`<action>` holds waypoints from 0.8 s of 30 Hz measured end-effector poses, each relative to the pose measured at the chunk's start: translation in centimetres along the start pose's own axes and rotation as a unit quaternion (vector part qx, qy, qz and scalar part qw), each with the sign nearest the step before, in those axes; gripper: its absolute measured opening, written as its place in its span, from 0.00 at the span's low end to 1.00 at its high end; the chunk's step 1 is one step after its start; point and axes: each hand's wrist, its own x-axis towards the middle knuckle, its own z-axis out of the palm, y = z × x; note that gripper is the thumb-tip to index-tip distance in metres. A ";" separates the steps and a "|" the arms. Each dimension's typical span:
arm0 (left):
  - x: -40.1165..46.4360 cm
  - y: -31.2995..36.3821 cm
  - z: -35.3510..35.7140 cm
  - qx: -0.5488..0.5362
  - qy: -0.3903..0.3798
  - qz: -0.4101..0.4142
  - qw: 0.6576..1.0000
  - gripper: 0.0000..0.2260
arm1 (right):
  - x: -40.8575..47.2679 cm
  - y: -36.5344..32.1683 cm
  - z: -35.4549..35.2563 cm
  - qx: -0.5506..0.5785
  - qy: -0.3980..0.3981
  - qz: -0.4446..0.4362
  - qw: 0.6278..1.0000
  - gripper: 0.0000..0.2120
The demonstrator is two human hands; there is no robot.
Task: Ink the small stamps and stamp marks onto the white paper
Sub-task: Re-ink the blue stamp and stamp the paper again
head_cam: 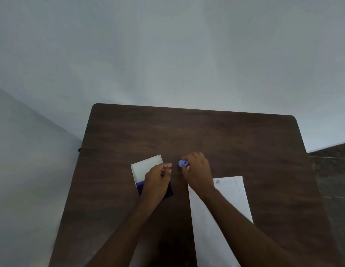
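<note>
On a dark wooden table [187, 132] lies an open ink pad [144, 168], its white lid swung up and its purple pad mostly hidden under my left hand [158, 180]. That hand hovers over the pad with fingers curled, and whether it holds anything cannot be told. My right hand [196, 172] pinches a small blue stamp [182, 163] just right of the pad. A second pinkish stamp tip [188, 167] shows under the same fingers. The white paper [231, 199] lies to the right under my right forearm, with one purple stamped mark [218, 182] near its top left.
The table stands against a plain pale wall [167, 54]. Its far half is bare wood. A dark floor or ledge [331, 170] shows beyond the table's right edge.
</note>
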 end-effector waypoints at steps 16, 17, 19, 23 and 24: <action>0.3 1.1 0.5 0.006 -0.005 -0.019 1.000 0.13 | 0.9 0.6 1.2 -0.057 -0.018 0.000 0.998 0.08; 0.3 1.2 0.5 0.008 -0.005 -0.019 1.000 0.13 | 0.9 0.6 1.2 -0.054 -0.016 0.000 0.998 0.08; 0.3 1.2 0.6 0.010 -0.004 -0.016 1.000 0.13 | 0.9 0.6 1.3 -0.049 -0.010 0.000 0.999 0.07; 0.3 1.4 0.6 0.012 -0.002 -0.016 1.000 0.13 | 0.9 0.6 1.2 -0.038 -0.012 0.007 0.999 0.10; 0.3 1.5 0.6 0.014 0.000 -0.015 1.000 0.13 | 0.8 0.6 1.2 -0.030 -0.009 0.011 0.999 0.12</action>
